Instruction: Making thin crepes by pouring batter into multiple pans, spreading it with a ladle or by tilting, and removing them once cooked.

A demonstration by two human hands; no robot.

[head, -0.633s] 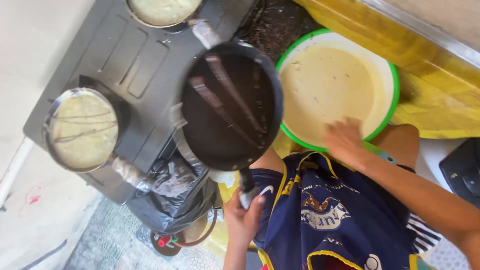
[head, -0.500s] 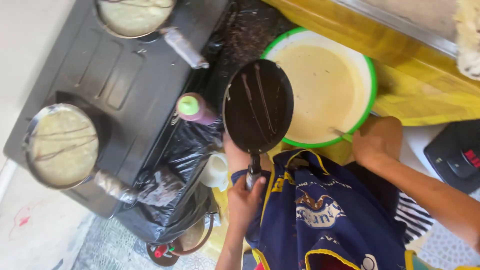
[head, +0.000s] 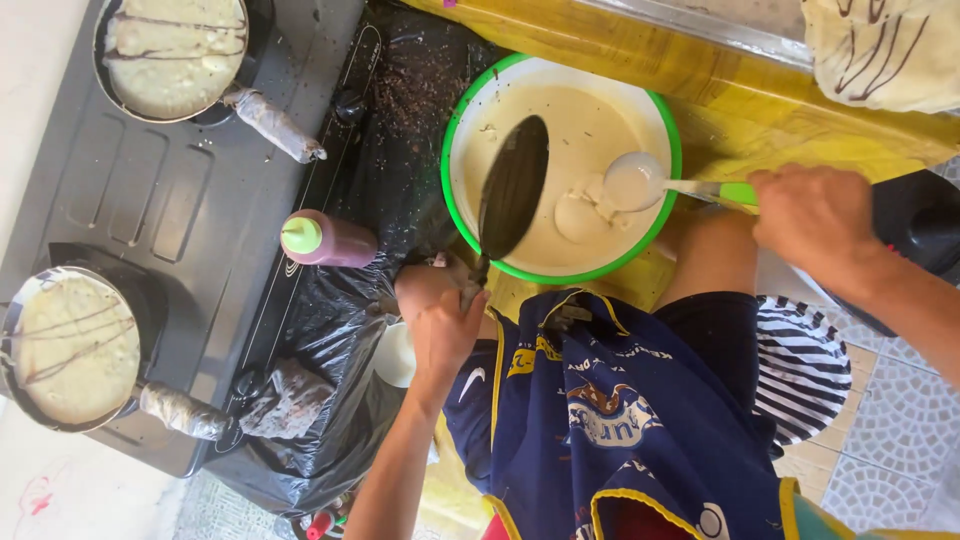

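My left hand (head: pixel 438 318) grips the handle of a small black frying pan (head: pixel 512 188), held tilted on edge over a green-rimmed bowl of pale batter (head: pixel 665 135). My right hand (head: pixel 815 215) holds a green-handled ladle (head: pixel 640 182) whose white cup is lifted just above the batter, full of it. The bowl rests on a yellow cloth in front of my lap.
Two pans with pale crepes streaked brown sit on the grey stove, one at top left (head: pixel 175 55), one at lower left (head: pixel 70 345). A squeeze bottle with a green cap (head: pixel 325 240) lies on black plastic sheeting. Finished crepes (head: pixel 885 50) lie top right.
The black pan has swung from flat beside the bowl to tilted on edge over the batter. My right hand has taken the ladle and lifted a scoop of batter.
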